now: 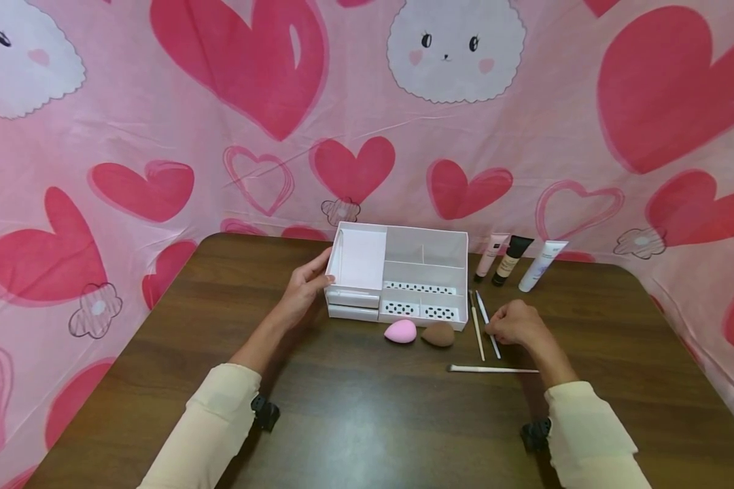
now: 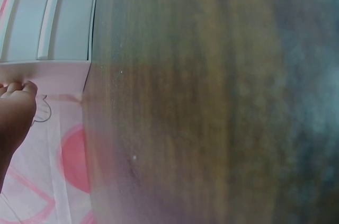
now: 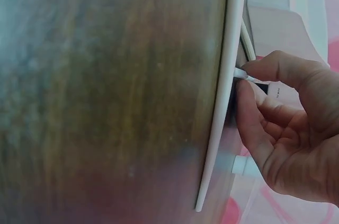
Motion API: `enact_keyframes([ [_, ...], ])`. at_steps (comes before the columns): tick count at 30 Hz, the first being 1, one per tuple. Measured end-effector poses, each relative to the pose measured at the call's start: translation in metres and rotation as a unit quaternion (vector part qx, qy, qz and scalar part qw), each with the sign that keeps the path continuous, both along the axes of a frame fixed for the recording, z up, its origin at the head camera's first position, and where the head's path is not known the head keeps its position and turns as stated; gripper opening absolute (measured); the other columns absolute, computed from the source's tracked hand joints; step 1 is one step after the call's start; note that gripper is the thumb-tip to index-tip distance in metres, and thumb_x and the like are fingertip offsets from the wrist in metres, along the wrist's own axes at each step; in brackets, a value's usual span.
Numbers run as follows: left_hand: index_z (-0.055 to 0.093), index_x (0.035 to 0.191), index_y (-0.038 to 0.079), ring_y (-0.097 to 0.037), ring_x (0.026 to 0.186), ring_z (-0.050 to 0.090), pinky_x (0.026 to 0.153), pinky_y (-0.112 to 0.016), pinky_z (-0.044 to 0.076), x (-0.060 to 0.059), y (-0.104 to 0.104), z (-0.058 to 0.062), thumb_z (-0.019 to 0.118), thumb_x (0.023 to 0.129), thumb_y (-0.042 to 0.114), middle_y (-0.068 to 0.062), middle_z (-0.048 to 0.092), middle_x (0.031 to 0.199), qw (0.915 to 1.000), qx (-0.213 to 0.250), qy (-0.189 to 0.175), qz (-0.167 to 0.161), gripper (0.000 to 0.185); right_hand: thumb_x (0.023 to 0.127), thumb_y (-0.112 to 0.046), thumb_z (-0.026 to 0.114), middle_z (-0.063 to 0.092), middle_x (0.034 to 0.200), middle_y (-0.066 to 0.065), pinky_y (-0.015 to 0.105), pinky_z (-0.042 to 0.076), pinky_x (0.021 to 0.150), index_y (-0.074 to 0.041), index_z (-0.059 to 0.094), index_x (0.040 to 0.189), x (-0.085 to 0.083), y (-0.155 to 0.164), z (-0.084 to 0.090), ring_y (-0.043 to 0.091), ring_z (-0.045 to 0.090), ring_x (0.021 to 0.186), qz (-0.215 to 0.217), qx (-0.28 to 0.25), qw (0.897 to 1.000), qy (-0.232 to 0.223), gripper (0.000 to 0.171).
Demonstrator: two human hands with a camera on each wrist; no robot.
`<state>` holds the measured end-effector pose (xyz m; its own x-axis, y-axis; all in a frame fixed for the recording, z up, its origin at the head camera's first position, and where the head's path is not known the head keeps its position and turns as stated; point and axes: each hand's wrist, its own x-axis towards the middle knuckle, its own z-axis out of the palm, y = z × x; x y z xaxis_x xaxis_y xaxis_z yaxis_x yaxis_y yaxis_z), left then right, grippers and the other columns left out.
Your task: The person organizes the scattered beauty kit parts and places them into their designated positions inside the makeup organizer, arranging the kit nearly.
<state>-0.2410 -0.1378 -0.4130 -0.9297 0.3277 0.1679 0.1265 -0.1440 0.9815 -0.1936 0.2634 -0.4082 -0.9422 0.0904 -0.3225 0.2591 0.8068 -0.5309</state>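
A white makeup organizer [image 1: 425, 252] with compartments and two small drawers [image 1: 353, 306] stands on the table. My left hand [image 1: 306, 285] holds its left side, thumb at the front corner and fingers along the wall; in the left wrist view the fingertips touch that wall. My right hand [image 1: 516, 322] pinches a slim white makeup brush [image 1: 482, 305] between thumb and index finger; the pinch shows in the right wrist view. Left of that brush lies another thin brush [image 1: 477, 329]. A longer white-handled brush [image 1: 492, 369] lies crosswise nearer me, below the right hand.
A pink makeup sponge [image 1: 400, 331] and a brown one [image 1: 438, 334] sit before the organizer. To its right stand a pink tube [image 1: 491, 257], a beige tube with black cap [image 1: 511, 261] and a white tube [image 1: 542, 266]. A heart-printed cloth [image 1: 355, 88] hangs behind the wooden table [image 1: 342, 407].
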Motion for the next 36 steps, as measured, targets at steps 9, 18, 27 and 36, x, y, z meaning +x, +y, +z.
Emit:
enact_keyframes([
  [9,0.021,0.153,-0.002,-0.029,0.150,0.021,0.106,-0.012,0.038,0.000,0.000,0.000,0.044,0.094,-0.003,-0.014,0.021,0.163,1.0000,0.000,0.004,-0.006,0.063,0.081,-0.023,0.071,0.067,0.058,-0.004,0.022,0.046,0.058,-0.001,0.074,0.083,0.001,0.002,0.000,0.006,0.061,0.056,-0.003,0.015,1.000,-0.007,0.023],
  [18,0.022,0.153,-0.001,-0.028,0.150,0.021,0.113,-0.023,0.035,0.001,0.000,0.001,0.044,0.095,-0.001,-0.014,0.021,0.163,1.0000,-0.008,0.004,-0.003,0.062,0.078,-0.018,0.071,0.067,0.062,-0.006,0.020,0.052,0.056,0.005,0.073,0.093,0.003,0.008,-0.005,0.004,0.062,0.058,-0.010,-0.034,0.999,0.008,0.027],
  [27,0.021,0.153,-0.003,-0.027,0.151,0.018,0.119,-0.042,0.019,-0.001,0.001,0.000,0.043,0.094,-0.004,-0.015,0.019,0.164,1.0000,0.006,-0.005,-0.001,0.063,0.078,-0.014,0.069,0.068,0.067,-0.003,0.022,0.055,0.059,0.009,0.072,0.097,0.005,0.007,-0.002,0.003,0.062,0.060,-0.012,-0.071,0.997,0.003,0.030],
  [36,0.020,0.153,-0.002,-0.027,0.150,0.019,0.114,-0.025,0.032,-0.001,0.000,0.000,0.044,0.095,-0.003,-0.014,0.019,0.164,0.9999,0.006,-0.008,-0.007,0.063,0.081,-0.009,0.067,0.067,0.073,-0.003,0.022,0.058,0.063,0.015,0.066,0.104,0.006,0.010,-0.003,0.003,0.062,0.065,-0.010,-0.145,0.989,-0.014,0.033],
])
